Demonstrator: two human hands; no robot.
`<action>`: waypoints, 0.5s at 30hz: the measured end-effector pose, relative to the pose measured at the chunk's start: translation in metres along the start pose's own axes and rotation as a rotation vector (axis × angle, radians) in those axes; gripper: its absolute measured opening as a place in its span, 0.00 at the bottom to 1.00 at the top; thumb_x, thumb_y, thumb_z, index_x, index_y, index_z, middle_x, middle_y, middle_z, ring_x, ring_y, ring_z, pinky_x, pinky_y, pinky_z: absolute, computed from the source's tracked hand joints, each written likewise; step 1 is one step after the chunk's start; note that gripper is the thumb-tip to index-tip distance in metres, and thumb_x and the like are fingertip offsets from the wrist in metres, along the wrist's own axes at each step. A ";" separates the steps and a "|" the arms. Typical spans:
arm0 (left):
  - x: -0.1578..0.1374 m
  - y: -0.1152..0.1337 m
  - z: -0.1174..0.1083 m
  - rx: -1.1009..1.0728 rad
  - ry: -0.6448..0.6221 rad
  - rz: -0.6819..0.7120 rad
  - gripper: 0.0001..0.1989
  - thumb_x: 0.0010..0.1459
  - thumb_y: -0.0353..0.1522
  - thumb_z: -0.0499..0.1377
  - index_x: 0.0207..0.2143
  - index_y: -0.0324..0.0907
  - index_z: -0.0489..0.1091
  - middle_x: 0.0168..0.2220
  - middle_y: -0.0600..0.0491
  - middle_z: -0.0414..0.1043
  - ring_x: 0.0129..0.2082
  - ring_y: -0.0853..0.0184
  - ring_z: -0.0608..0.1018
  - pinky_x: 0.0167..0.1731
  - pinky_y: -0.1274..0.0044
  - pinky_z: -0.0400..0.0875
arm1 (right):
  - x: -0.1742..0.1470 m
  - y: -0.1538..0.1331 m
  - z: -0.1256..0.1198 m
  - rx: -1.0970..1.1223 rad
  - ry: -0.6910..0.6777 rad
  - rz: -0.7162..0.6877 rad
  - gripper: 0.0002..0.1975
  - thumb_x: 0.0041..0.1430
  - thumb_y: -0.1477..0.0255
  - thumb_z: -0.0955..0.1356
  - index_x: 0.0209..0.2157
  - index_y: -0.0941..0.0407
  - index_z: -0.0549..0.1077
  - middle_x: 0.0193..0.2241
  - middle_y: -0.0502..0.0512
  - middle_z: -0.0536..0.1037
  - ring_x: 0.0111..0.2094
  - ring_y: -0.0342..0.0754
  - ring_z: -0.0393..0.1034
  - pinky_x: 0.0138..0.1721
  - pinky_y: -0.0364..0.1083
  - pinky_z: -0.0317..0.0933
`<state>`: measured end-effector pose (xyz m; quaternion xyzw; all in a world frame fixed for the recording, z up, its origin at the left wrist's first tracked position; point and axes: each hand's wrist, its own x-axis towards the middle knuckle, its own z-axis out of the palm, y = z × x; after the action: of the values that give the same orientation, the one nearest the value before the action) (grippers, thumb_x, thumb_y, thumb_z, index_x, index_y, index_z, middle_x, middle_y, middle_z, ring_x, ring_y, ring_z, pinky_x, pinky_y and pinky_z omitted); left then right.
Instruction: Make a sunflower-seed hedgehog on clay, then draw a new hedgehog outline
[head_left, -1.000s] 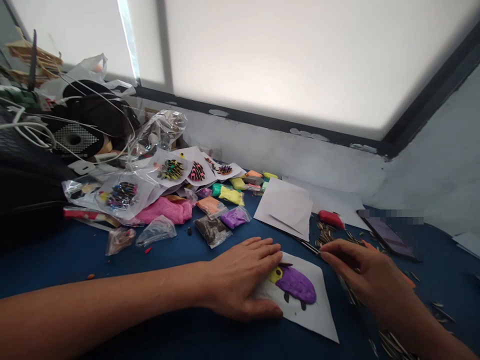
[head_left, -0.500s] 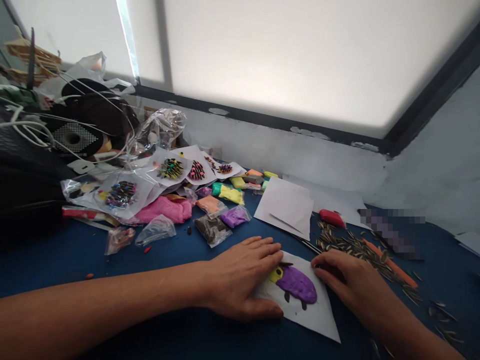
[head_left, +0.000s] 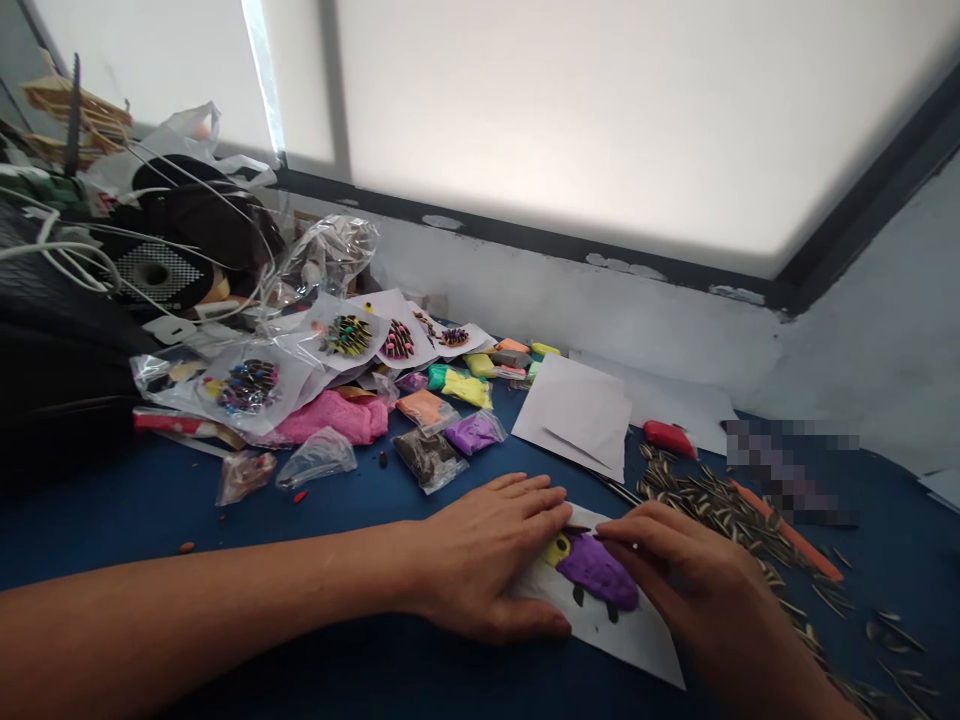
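My left hand [head_left: 502, 560] lies flat with fingers stretched, holding down the left part of a white paper sheet [head_left: 637, 648]. On that sheet is a flat purple clay body [head_left: 600, 575] with a yellow clay head [head_left: 556, 549], a dark eye and two dark feet. One dark sunflower seed [head_left: 577, 529] sticks at the body's upper edge, near my left fingertips. My right hand [head_left: 675, 560] is pinched at the upper edge of the purple clay, with a small dark seed tip just showing at its fingertips.
Striped sunflower seeds [head_left: 705, 505] lie scattered at the right, around an orange stick [head_left: 787, 530] and a red clay lump [head_left: 670, 437]. Blank paper sheets [head_left: 574, 405] lie behind. Bagged clay [head_left: 474, 432], a pink clay lump [head_left: 337, 418] and finished seed-covered pieces [head_left: 251, 385] fill the left.
My right hand has moved left, from the paper's right edge to the top of the purple clay. My left hand stays pressed on the sheet.
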<state>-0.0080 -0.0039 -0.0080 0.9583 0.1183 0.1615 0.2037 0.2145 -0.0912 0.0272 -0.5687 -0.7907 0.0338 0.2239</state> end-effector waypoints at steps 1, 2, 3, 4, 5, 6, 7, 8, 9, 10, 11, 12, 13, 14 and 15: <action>0.000 0.000 0.000 0.002 0.000 -0.003 0.40 0.60 0.52 0.57 0.65 0.34 0.55 0.65 0.38 0.57 0.66 0.48 0.57 0.65 0.62 0.47 | 0.000 0.000 0.002 0.013 0.014 0.006 0.09 0.66 0.68 0.65 0.35 0.51 0.77 0.30 0.51 0.78 0.30 0.45 0.75 0.29 0.42 0.68; 0.000 0.000 0.001 0.001 0.000 -0.005 0.40 0.60 0.52 0.57 0.64 0.34 0.56 0.65 0.38 0.57 0.66 0.48 0.57 0.65 0.62 0.47 | -0.001 -0.001 0.005 0.025 0.024 0.006 0.09 0.65 0.69 0.65 0.34 0.51 0.77 0.30 0.51 0.78 0.30 0.45 0.75 0.30 0.42 0.68; -0.001 -0.001 0.001 0.000 0.000 -0.006 0.40 0.60 0.52 0.57 0.64 0.35 0.56 0.65 0.38 0.56 0.66 0.48 0.57 0.65 0.62 0.47 | 0.000 -0.002 0.007 0.035 0.031 0.002 0.09 0.65 0.70 0.65 0.34 0.51 0.77 0.30 0.51 0.78 0.31 0.45 0.75 0.30 0.42 0.68; -0.001 -0.001 0.001 -0.002 0.002 -0.005 0.40 0.60 0.52 0.57 0.64 0.35 0.56 0.65 0.38 0.56 0.66 0.49 0.57 0.65 0.62 0.47 | 0.000 -0.003 0.009 0.042 0.037 -0.007 0.09 0.65 0.70 0.65 0.35 0.51 0.76 0.30 0.51 0.78 0.31 0.45 0.75 0.31 0.42 0.69; -0.001 -0.001 0.001 -0.004 0.003 -0.005 0.40 0.60 0.52 0.57 0.64 0.35 0.56 0.65 0.38 0.56 0.66 0.49 0.57 0.65 0.62 0.47 | 0.000 -0.004 0.012 0.045 0.048 -0.021 0.08 0.65 0.71 0.64 0.35 0.51 0.77 0.31 0.50 0.79 0.31 0.45 0.76 0.32 0.41 0.69; -0.001 -0.001 0.001 -0.005 0.004 -0.006 0.40 0.60 0.52 0.57 0.64 0.35 0.56 0.65 0.38 0.56 0.66 0.49 0.57 0.65 0.62 0.47 | 0.001 -0.005 0.014 0.044 0.066 -0.035 0.09 0.65 0.72 0.64 0.36 0.51 0.77 0.31 0.50 0.79 0.31 0.44 0.76 0.32 0.41 0.69; -0.001 -0.001 0.002 -0.006 0.005 -0.006 0.40 0.60 0.52 0.57 0.64 0.35 0.56 0.66 0.38 0.56 0.66 0.49 0.57 0.65 0.62 0.47 | 0.001 -0.005 0.015 0.038 0.087 -0.045 0.09 0.65 0.73 0.64 0.36 0.50 0.77 0.31 0.49 0.79 0.31 0.44 0.77 0.32 0.41 0.69; -0.001 -0.001 0.002 -0.006 0.006 -0.006 0.40 0.60 0.52 0.58 0.65 0.35 0.55 0.66 0.38 0.56 0.66 0.49 0.57 0.65 0.62 0.47 | 0.001 -0.006 0.017 0.027 0.110 -0.054 0.09 0.65 0.73 0.64 0.35 0.50 0.76 0.30 0.49 0.80 0.31 0.44 0.77 0.31 0.40 0.69; -0.001 -0.001 0.002 -0.007 0.006 -0.006 0.40 0.60 0.52 0.58 0.65 0.35 0.55 0.66 0.38 0.55 0.66 0.49 0.57 0.65 0.62 0.48 | 0.002 -0.006 0.018 0.012 0.125 -0.061 0.09 0.65 0.73 0.64 0.35 0.50 0.76 0.30 0.48 0.80 0.30 0.43 0.77 0.31 0.40 0.68; -0.001 -0.001 0.002 -0.008 0.008 -0.006 0.40 0.60 0.52 0.58 0.65 0.35 0.55 0.66 0.38 0.56 0.66 0.49 0.57 0.65 0.62 0.48 | 0.002 -0.005 0.019 -0.003 0.131 -0.068 0.09 0.65 0.73 0.64 0.35 0.50 0.76 0.30 0.48 0.79 0.30 0.43 0.77 0.31 0.40 0.68; -0.001 -0.001 0.002 -0.009 0.009 -0.005 0.40 0.60 0.52 0.58 0.65 0.35 0.55 0.66 0.38 0.56 0.66 0.49 0.57 0.64 0.62 0.48 | 0.002 -0.005 0.019 -0.018 0.133 -0.071 0.08 0.65 0.73 0.64 0.35 0.51 0.76 0.30 0.48 0.79 0.30 0.43 0.77 0.31 0.40 0.68; -0.001 -0.001 0.002 -0.009 0.011 -0.003 0.41 0.60 0.52 0.58 0.65 0.35 0.55 0.66 0.38 0.56 0.66 0.49 0.58 0.64 0.62 0.48 | 0.001 -0.004 0.019 -0.030 0.127 -0.073 0.08 0.65 0.73 0.64 0.35 0.51 0.76 0.30 0.48 0.79 0.31 0.43 0.77 0.31 0.40 0.68; -0.001 0.000 0.002 -0.009 0.012 -0.001 0.41 0.60 0.52 0.58 0.65 0.35 0.55 0.65 0.38 0.56 0.66 0.49 0.58 0.64 0.62 0.48 | 0.001 -0.003 0.019 -0.038 0.124 -0.076 0.08 0.65 0.73 0.64 0.35 0.51 0.76 0.30 0.48 0.79 0.31 0.43 0.76 0.31 0.40 0.68; -0.001 0.000 0.002 -0.007 0.014 0.000 0.41 0.60 0.52 0.58 0.65 0.34 0.55 0.65 0.38 0.56 0.66 0.48 0.58 0.64 0.62 0.48 | 0.001 -0.003 0.019 -0.042 0.123 -0.079 0.08 0.65 0.73 0.64 0.35 0.51 0.76 0.30 0.49 0.79 0.31 0.44 0.76 0.31 0.41 0.68; -0.001 0.000 0.002 -0.005 0.016 0.003 0.40 0.60 0.51 0.58 0.65 0.34 0.55 0.65 0.38 0.56 0.66 0.48 0.58 0.64 0.62 0.48 | 0.001 -0.003 0.019 -0.042 0.121 -0.080 0.09 0.65 0.73 0.64 0.35 0.51 0.76 0.30 0.49 0.79 0.31 0.44 0.77 0.31 0.41 0.69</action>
<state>-0.0079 -0.0044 -0.0103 0.9567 0.1183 0.1698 0.2048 0.2046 -0.0874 0.0116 -0.5422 -0.7984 -0.0262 0.2605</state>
